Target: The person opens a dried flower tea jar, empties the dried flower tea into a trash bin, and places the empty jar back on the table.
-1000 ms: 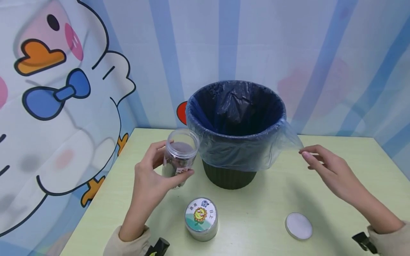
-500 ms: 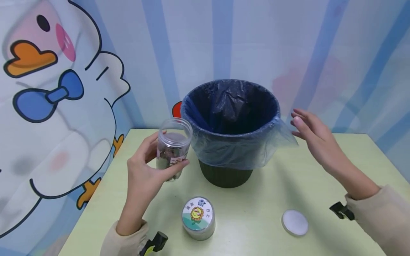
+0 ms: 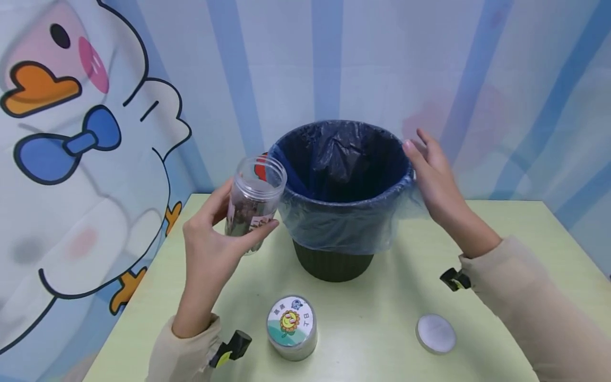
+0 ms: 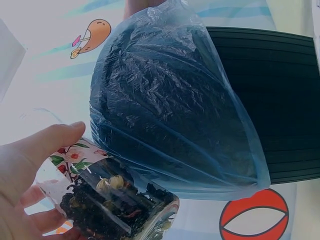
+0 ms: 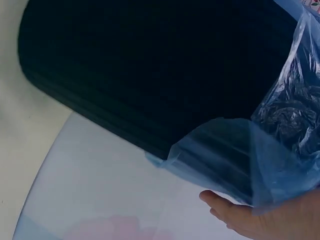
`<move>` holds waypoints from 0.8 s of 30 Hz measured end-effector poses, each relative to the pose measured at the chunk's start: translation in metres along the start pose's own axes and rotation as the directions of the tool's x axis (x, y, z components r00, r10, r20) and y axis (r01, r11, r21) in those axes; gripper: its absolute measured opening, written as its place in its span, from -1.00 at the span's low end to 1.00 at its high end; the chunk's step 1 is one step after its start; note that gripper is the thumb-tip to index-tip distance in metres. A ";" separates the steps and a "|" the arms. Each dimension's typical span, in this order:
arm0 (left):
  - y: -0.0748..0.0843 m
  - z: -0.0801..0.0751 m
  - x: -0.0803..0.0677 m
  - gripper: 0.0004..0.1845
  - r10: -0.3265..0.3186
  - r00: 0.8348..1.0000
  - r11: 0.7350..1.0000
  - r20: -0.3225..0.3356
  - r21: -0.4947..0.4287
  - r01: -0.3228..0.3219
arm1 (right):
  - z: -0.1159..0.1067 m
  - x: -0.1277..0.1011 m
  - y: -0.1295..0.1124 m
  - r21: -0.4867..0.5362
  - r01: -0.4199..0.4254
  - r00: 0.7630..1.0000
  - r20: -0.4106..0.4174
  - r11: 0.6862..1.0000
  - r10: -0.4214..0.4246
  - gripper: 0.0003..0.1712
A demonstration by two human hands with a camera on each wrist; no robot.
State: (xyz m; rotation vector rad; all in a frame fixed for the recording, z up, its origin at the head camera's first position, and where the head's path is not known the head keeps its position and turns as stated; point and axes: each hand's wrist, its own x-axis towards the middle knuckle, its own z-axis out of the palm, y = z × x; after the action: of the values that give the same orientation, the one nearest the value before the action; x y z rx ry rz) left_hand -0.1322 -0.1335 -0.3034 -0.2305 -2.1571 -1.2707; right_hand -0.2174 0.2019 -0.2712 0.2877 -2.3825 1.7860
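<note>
My left hand [image 3: 210, 244] grips a clear, lidless jar [image 3: 253, 207] at the left of the bin, its mouth tilted slightly toward the bin. Dark dried pieces with a few pale buds fill the lower part, and a floral label [image 4: 75, 157] shows in the left wrist view. A dark ribbed waste bin [image 3: 332, 265] stands at the back of the table, lined with a blue translucent bag [image 3: 339, 225] folded over its rim. At the bin's right rim is my right hand [image 3: 436, 185], fingers extended beside the bag's loose edge [image 5: 215, 155].
A round container [image 3: 292, 326] with a sunflower picture on top stands in front of the bin. To its right a white round lid [image 3: 436, 333] lies on the pale table [image 3: 363, 339]. A cartoon-printed cloth [image 3: 372, 69] hangs close behind the bin.
My right hand has let go of the pulled-out bag edge and moved up and left to the bin's rim. My left hand has raised the jar slightly. The bag's corner now hangs closer in.
</note>
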 end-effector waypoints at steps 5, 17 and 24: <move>0.000 0.003 0.004 -0.14 0.013 1.000 1.000 -0.013 0.007 -0.013 | 0.014 0.007 -0.002 0.000 0.003 1.000 -0.021 1.000 -0.002 -0.22; 0.000 0.001 0.013 -0.11 0.065 0.997 0.997 -0.034 0.044 -0.063 | 0.017 0.003 0.002 -0.115 0.019 1.000 -0.007 0.993 -0.020 -0.36; 0.003 0.001 0.021 -0.09 0.098 0.994 0.993 -0.041 0.064 -0.095 | 0.017 -0.001 0.006 -0.116 0.069 0.997 -0.029 0.991 -0.073 -0.36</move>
State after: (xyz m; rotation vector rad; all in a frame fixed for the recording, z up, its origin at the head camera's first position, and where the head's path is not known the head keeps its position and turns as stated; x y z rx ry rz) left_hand -0.1477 -0.1345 -0.2895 -0.2753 -2.1174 -1.1428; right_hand -0.2183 0.1869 -0.2821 0.3214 -2.4086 1.6032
